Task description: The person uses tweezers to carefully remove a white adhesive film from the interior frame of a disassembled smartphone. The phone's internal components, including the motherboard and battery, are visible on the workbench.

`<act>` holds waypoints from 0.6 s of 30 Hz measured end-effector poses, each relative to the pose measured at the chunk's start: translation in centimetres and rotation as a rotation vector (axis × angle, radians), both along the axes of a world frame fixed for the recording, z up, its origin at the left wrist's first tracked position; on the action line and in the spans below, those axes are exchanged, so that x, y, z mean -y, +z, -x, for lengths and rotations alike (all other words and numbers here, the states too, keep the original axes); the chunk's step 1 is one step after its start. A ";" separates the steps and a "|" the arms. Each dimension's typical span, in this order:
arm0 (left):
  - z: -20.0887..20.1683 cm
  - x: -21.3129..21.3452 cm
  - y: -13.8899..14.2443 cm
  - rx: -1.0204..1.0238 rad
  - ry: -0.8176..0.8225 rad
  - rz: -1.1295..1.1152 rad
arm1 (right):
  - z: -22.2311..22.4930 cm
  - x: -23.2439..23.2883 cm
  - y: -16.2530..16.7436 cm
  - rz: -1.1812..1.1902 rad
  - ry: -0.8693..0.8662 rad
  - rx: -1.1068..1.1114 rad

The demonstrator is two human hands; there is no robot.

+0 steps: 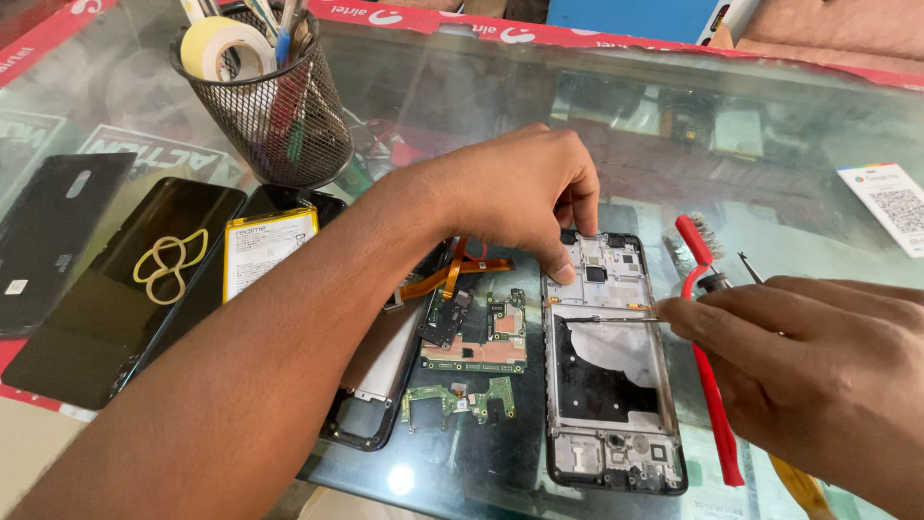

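My left hand (515, 193) reaches in from the lower left and presses its fingertips on the upper end of the stripped black phone frame with its bare inner plate (608, 361), pinning it to the glass-topped desk (789, 125). The frame lies just right of the frame's centre, its long axis running top to bottom and leaning slightly, its camera end toward the top. My right hand (828, 376), at the right edge, has its fingers clenched on a thin metal screwdriver (616, 319) whose shaft lies nearly level, pointing left across the frame's upper half, tip near its left rail.

Just right of the frame lies a red plastic-handled brush (707, 356), parallel to it. Left of it sit a green and copper circuit board (478, 337), a smaller green board (460, 400) below that, and an orange flex ribbon (452, 274) above.

A yellow and white rectangular battery label (265, 248) lies left of centre, beside a glossy black back cover (115, 289) with a pale cord loop on it. A white card with a square code (890, 202) sits at the right edge. A black wire-mesh pen holder with a roll of cream tape (274, 106) stands upper left. A red printed strip (539, 34) runs along the desk's far edge.

Bare glass lies open above the frame, in the upper right.
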State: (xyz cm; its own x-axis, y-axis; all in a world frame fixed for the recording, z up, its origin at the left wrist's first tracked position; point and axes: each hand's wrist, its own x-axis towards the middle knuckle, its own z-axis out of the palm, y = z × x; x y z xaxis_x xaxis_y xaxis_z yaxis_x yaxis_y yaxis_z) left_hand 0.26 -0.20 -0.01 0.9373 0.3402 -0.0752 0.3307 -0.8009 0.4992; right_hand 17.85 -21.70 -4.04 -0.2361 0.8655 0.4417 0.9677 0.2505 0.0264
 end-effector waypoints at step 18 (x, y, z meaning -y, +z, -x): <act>0.0 -0.2 -0.2 0.041 -0.035 -0.023 | -0.6 -0.7 1.2 -0.043 0.171 -0.068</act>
